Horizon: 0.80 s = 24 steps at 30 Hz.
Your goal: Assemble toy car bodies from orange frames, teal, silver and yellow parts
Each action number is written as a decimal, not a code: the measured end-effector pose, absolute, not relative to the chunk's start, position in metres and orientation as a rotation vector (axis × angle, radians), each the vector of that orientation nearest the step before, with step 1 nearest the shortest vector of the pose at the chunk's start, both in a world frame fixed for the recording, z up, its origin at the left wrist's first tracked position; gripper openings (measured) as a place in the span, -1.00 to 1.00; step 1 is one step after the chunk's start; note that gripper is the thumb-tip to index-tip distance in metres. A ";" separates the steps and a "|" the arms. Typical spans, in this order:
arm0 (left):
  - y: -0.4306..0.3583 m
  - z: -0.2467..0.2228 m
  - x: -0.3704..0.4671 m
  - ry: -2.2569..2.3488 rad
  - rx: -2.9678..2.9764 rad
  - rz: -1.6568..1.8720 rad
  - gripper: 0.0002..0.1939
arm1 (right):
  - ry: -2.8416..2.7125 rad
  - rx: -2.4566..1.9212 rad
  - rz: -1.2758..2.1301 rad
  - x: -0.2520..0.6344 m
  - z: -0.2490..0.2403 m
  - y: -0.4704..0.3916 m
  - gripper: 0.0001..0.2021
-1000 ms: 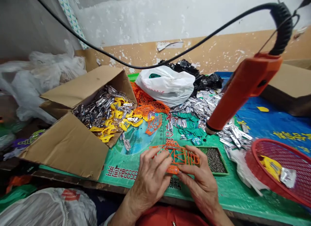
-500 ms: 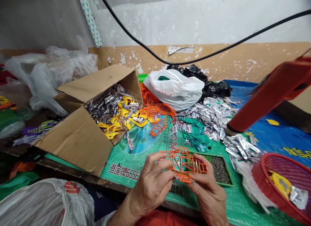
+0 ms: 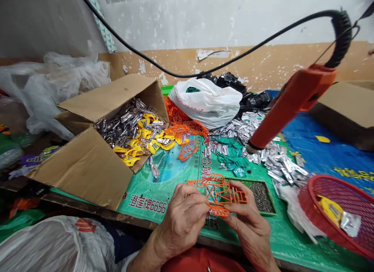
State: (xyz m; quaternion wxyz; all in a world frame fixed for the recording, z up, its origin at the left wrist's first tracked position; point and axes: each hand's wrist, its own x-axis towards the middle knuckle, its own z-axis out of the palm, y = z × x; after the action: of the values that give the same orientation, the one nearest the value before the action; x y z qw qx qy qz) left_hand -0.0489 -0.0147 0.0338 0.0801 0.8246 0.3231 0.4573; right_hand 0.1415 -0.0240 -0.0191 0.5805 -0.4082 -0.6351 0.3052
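the orange lattice piece (image 3: 216,191) looks smooth plastic, the loose strips (image 3: 284,163) glossy metal, the box (image 3: 83,168) matt cardboard.

Using the tray (image 3: 271,196) on the bench (image 3: 295,244) as my mark, I have small fasteners (image 3: 261,196) inside it. Just left of the tray, the left hand (image 3: 183,215) and right hand (image 3: 249,222) hold a lattice frame (image 3: 219,211) between them. Right of the tray I have a basket (image 3: 307,209), with a clip (image 3: 330,210) and a metal piece (image 3: 350,224) in it. Behind the tray lie loose plates (image 3: 283,165), a power tool (image 3: 288,112) hanging over them. Farther behind and left of the tray I see a plastic bag (image 3: 210,108); well left of the tray, a carton (image 3: 84,166) with parts (image 3: 125,122) spilling from its mouth.
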 end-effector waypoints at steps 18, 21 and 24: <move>-0.017 0.036 -0.050 0.907 2.472 1.148 -0.73 | -1.532 -0.988 0.608 0.142 -0.020 -0.035 -0.83; -0.017 0.036 -0.050 0.894 2.442 1.099 -0.79 | -1.549 -0.982 0.582 0.142 -0.021 -0.037 -0.83; -0.016 0.035 -0.050 0.885 2.434 1.092 -0.82 | -1.563 -0.979 0.537 0.141 -0.021 -0.038 -0.86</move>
State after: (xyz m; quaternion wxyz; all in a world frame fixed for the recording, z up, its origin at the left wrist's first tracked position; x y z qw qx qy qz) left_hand -0.0502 -0.0161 0.0352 0.1648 0.8540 0.3106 0.3834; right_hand 0.1408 -0.0382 -0.0212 0.5733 -0.4175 -0.6667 0.2291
